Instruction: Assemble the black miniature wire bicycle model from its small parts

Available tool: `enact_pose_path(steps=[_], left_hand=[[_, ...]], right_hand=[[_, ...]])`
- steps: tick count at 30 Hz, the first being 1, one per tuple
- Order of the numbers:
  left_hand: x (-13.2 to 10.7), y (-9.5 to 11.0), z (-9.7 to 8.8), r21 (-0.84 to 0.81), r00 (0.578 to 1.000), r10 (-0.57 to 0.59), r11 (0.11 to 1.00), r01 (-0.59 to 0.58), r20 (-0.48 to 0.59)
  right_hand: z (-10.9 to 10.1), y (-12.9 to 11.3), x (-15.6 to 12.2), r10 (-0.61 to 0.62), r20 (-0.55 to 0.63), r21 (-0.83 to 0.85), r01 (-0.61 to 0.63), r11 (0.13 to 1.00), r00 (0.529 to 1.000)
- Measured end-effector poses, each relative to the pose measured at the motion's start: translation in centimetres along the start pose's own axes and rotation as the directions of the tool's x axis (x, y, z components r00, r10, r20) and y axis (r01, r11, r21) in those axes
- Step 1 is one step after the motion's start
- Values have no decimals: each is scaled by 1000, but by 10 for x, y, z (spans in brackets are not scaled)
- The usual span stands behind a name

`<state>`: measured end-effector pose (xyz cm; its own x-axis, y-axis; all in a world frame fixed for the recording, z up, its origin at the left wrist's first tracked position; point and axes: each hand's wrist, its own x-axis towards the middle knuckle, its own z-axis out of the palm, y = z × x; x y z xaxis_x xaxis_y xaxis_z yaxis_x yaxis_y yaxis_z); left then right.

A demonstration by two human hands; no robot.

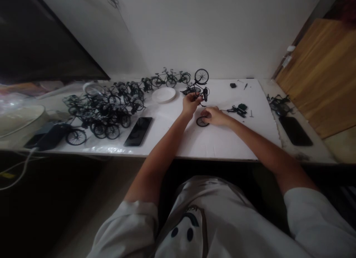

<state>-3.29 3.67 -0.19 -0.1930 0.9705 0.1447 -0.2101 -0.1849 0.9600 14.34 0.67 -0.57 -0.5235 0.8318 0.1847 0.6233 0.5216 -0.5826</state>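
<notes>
My left hand (191, 104) is closed around a black miniature bicycle frame (205, 94), raised above the white board. One spoked wheel (201, 76) is on the frame's upper end. Just below and to the right, my right hand (213, 116) pinches a loose spoked wheel (202, 121) close to the board. Behind my left hand, other dark bicycle parts (191, 90) lie on the board, partly hidden. To the right of my right hand lies another black part with a thin rod (237, 109).
Many finished-looking miniature bicycles (107, 105) crowd the left side. A white plate (164, 95) and a phone (138, 131) lie nearer. Small parts (233, 85) are at the back right. Another dark phone-like slab (296, 131) and a wooden panel (325, 76) stand at the right.
</notes>
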Motion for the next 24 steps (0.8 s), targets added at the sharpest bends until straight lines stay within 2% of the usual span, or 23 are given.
enact_pose_path(steps=[3, 9, 13, 15, 17, 21, 24], left_hand=[[0, 1, 0, -13, 1000, 0, 1000, -1, -6], [2, 2, 0, -32, 1000, -4, 999, 4, -13], [2, 2, 0, -24, 1000, -6, 1000, 6, -16], [2, 2, -1, -27, 1000, 1, 1000, -1, -14], [2, 3, -2, -30, 1000, 13, 999, -13, -11], [4, 5, -6, -36, 999, 28, 999, -28, -20], [6, 5, -8, -44, 999, 27, 999, -28, -28]], right_hand=[[-2, 3, 2, 22, 59, 62, -26, 998, 998], [-3, -1, -6, -13, 0, -90, 13, 996, 1000], [-2, -5, -9, -1, -4, -76, 1, 997, 1000], [-3, -6, -8, 1, -2, 7, -1, 1000, 1000], [-5, -7, -7, 13, -5, 161, -12, 987, 1000], [-15, -6, -5, 139, -21, 466, -113, 877, 990], [-27, -4, -3, 186, -86, 586, -101, 804, 979]])
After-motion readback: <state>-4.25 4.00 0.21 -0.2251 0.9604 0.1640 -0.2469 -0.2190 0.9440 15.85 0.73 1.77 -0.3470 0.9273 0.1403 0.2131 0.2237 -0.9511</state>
